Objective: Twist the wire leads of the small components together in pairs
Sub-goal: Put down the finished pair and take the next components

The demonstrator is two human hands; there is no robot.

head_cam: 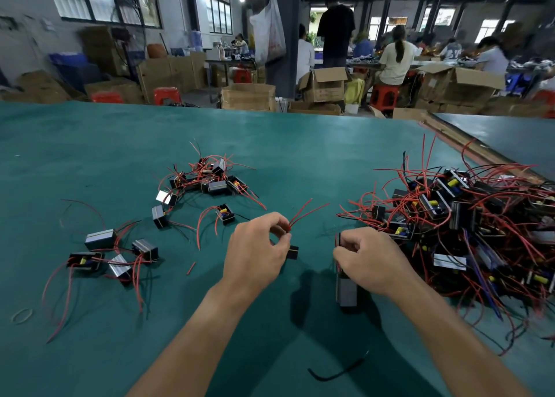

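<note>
Now the left hand pinches red leads fanning toward 1 o'clock while the right hand grips what seems another component, so pairing is in hand and the next move calls for twisting 2 leads together, with the pile at 3 o'clock.

Left hand, red leads; right hand, component

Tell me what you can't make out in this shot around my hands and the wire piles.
Head view, left hand: fingers cover where the red wires meet, so any twist is hidden.
Head view, right hand: curled fingers hide what it grips above the grey block.
Head view, big pile: cut off by the right edge.
</note>
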